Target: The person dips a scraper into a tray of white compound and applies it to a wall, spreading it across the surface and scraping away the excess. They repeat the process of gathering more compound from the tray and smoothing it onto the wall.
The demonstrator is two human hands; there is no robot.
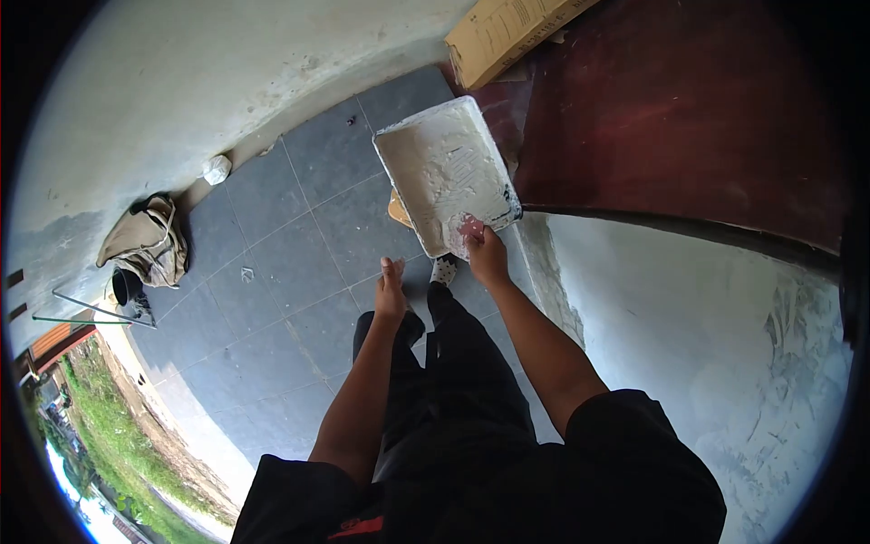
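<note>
My right hand [489, 258] is closed around a reddish, flat scraper [469, 227] smeared with white paste. The scraper is at the near end of a white tray [406, 189], over the paste. Thick white paste [449, 172] coats the tray's bottom, with ridged marks across its middle. Left of the tray's near corner, my left hand [390, 295] hangs with its fingers loosely bent and apart, and nothing shows in it. One sock-covered foot [443, 270] is just below the tray.
A cardboard box [507, 36] lies beyond the tray, beside a dark red panel [680, 118]. To the right stands a wall [652, 299] with patchy white coating. On the grey tiles [272, 236], a beige bag [149, 240] leans by the left wall, near a white bundle [217, 170].
</note>
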